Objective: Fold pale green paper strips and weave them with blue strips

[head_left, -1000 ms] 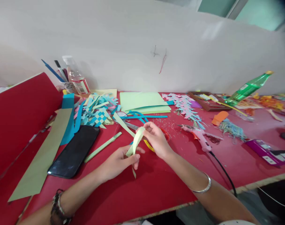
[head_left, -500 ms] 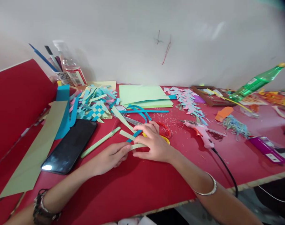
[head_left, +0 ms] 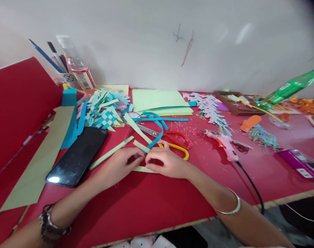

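Blue paper strip (head_left: pixel 154 141) angles leftward and nearer to the hands (head_left: pixel 122 163) (head_left: pixel 171 162) — curled nearly closed, grip unclear.

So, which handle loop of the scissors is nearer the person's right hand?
The yellow loop: the right hand partly covers it, while the red loop lies farther back.

Red desk (head_left: pixel 172 198) carries paper strips (head_left: pixel 112 153), scissors (head_left: pixel 154 133), a black phone (head_left: pixel 78 156), green sheets (head_left: pixel 158 99) and a pink glue gun (head_left: pixel 226 144)
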`<state>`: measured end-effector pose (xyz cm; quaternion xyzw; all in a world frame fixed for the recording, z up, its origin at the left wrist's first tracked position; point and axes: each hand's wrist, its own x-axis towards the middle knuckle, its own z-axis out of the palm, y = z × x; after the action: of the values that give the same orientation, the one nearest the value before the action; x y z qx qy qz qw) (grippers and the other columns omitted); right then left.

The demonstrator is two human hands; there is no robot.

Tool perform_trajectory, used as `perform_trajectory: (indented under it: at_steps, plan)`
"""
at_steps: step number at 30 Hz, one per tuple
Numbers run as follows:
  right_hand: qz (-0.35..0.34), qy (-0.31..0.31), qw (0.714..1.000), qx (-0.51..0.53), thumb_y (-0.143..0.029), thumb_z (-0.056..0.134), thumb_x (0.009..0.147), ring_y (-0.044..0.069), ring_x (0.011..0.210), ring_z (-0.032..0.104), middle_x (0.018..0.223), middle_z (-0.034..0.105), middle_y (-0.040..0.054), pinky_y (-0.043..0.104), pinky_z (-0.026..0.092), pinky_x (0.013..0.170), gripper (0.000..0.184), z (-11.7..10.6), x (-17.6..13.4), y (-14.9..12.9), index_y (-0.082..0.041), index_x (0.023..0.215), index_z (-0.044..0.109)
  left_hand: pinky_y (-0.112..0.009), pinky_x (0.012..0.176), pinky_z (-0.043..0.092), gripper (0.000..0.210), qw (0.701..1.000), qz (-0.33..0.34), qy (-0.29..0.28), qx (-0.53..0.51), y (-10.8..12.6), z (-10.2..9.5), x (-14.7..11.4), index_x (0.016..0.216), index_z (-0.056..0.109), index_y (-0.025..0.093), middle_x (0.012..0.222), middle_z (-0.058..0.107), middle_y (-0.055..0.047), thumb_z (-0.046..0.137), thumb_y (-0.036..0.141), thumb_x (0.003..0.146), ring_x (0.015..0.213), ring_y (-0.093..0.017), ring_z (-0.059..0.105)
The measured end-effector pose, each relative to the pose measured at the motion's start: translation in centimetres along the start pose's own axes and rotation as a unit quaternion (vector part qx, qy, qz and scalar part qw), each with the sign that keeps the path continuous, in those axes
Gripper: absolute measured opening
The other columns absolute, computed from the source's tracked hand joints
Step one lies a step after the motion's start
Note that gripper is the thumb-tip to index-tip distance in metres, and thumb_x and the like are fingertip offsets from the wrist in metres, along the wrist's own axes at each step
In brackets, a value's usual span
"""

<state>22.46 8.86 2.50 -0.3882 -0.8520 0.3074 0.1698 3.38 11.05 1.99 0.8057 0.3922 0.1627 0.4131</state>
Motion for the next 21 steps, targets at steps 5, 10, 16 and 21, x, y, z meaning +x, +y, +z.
perform_trajectory:
  at_steps: [5,10,16,21]
  plan:
    - [0.017,-0.025,0.999,-0.025,-0.041,0.047,0.083,0.013,0.075,0.051,0.077,0.06,-0.0008,0.034,0.019,0.082,0.024,0.9,0.3,-0.3,-0.018,0.082,0.054,-0.02,0.054,0.039,0.017,0.998,-0.01,0.059,-0.022,-0.1,0.6,-0.1,0.088,0.052,0.019,0.064,0.055,0.004,0.042,0.031,0.085,0.058,-0.011,0.052]
    - [-0.006,-0.043,0.999,-0.004,-0.027,0.042,0.088,0.013,0.08,0.053,0.084,0.065,-0.0006,0.033,0.019,0.082,0.018,0.8,0.4,0.0,-0.019,0.083,0.057,-0.026,0.072,0.046,0.025,0.986,0.041,0.142,0.07,-0.8,0.8,0.0,0.106,0.049,0.02,0.095,0.055,-0.004,0.042,0.029,0.084,0.085,-0.015,0.055]
    - [-0.101,-0.143,0.985,-0.001,-0.027,0.043,0.088,0.011,0.084,0.053,0.086,0.063,-0.0008,0.03,0.022,0.086,0.018,0.2,0.2,0.1,-0.018,0.085,0.059,-0.04,0.096,0.035,0.036,0.97,0.106,0.112,0.187,-2.6,0.5,0.7,0.121,0.044,0.024,0.126,0.041,-0.008,0.041,0.024,0.085,0.116,-0.022,0.039]
    - [-0.117,-0.134,0.984,-0.005,-0.028,0.045,0.086,0.01,0.08,0.053,0.08,0.062,-0.0021,0.031,0.024,0.089,0.018,0.3,0.2,0.1,-0.018,0.08,0.059,-0.04,0.088,0.038,0.027,0.955,0.104,0.053,0.274,-2.6,0.5,0.8,0.109,0.054,0.02,0.11,0.052,-0.009,0.043,0.026,0.085,0.105,-0.023,0.044]
